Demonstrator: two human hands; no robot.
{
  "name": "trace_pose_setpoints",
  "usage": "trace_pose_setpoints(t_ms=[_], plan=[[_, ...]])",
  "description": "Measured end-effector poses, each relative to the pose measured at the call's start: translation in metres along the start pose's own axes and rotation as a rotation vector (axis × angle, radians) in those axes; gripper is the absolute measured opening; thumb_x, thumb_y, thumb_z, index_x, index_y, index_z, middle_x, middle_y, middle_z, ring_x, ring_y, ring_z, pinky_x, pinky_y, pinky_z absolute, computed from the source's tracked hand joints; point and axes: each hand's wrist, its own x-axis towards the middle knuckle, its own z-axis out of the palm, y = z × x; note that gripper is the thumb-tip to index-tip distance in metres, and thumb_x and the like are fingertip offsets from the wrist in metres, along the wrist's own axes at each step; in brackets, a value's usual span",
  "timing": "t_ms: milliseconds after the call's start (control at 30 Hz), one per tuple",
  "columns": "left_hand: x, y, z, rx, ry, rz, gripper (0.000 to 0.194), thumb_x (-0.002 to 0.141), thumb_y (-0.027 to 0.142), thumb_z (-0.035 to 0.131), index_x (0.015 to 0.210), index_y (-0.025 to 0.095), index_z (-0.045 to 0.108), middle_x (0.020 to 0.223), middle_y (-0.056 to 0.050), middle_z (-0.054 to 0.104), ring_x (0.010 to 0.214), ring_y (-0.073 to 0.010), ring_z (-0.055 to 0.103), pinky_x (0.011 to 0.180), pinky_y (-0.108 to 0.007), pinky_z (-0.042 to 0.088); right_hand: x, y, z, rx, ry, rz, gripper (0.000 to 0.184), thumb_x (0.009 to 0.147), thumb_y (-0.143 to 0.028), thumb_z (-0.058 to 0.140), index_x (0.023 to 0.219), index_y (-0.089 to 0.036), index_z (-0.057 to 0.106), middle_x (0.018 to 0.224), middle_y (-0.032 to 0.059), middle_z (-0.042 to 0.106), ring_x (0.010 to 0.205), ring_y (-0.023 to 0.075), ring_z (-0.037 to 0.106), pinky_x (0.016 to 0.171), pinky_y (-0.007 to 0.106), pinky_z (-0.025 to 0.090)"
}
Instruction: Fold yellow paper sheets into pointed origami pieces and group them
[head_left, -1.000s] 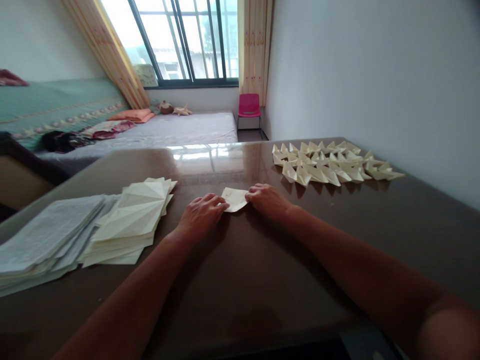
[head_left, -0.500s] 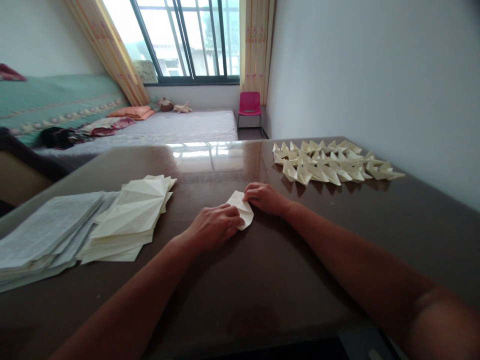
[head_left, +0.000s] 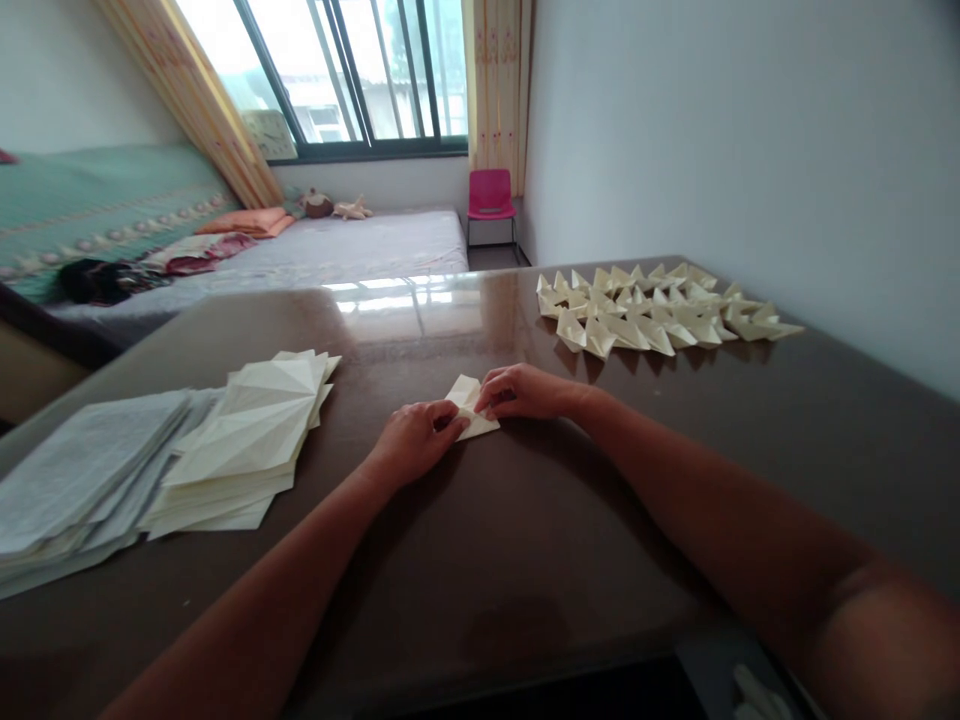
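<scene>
A small cream folded paper piece [head_left: 470, 404] lies on the dark brown table [head_left: 525, 520], a little past its middle. My left hand [head_left: 415, 438] pinches its near left edge with closed fingers. My right hand [head_left: 521, 390] grips its right side, fingers curled over a raised flap. Both hands meet over the piece and hide part of it.
A stack of creased cream sheets [head_left: 240, 440] lies left of my hands, beside a pile of grey-white paper [head_left: 75, 480]. Several finished folded paper pieces [head_left: 660, 312] are laid out at the table's far right by the wall. A bed [head_left: 315, 250] and pink chair [head_left: 491, 195] stand beyond.
Both hands drew closer together over the paper piece. The piece was turned and refolded; a flap now stands up between my fingers. The view shifted slightly.
</scene>
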Motion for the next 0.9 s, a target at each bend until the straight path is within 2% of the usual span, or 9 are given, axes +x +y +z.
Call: trace_pose_setpoints(t_ms=[500, 667, 900], plan=[[0.0028, 0.001, -0.0001, 0.026, 0.032, 0.008, 0.032, 0.087, 0.043, 0.043, 0.072, 0.021, 0.059, 0.069, 0.0, 0.062, 0.06, -0.0129, 0.05, 0.058, -0.023, 0.031, -0.0007, 0.0016, -0.0022, -0.004, -0.032, -0.046, 0.021, 0.084, -0.02, 0.061, 0.1, -0.016, 0.073, 0.101, 0.0056, 0.065, 0.092, 0.0134, 0.062, 0.089, 0.023, 0.044], [0.0048, -0.0006, 0.0, 0.05, 0.033, -0.019, 0.031, 0.087, 0.042, 0.042, 0.072, 0.021, 0.058, 0.067, 0.001, 0.06, 0.058, -0.013, 0.049, 0.056, -0.024, 0.029, -0.0004, 0.0023, -0.0003, -0.02, -0.012, -0.039, 0.021, 0.084, -0.016, 0.058, 0.099, -0.017, 0.073, 0.101, 0.0053, 0.065, 0.092, 0.0129, 0.062, 0.089, 0.024, 0.045], [0.0032, -0.0008, 0.0007, 0.055, 0.029, 0.023, 0.03, 0.088, 0.043, 0.041, 0.073, 0.021, 0.056, 0.072, 0.001, 0.061, 0.062, -0.0128, 0.05, 0.059, -0.023, 0.032, -0.0007, 0.0007, -0.0025, -0.016, -0.05, -0.042, 0.021, 0.084, -0.018, 0.06, 0.1, -0.016, 0.073, 0.1, 0.0051, 0.065, 0.091, 0.0128, 0.062, 0.088, 0.023, 0.045]])
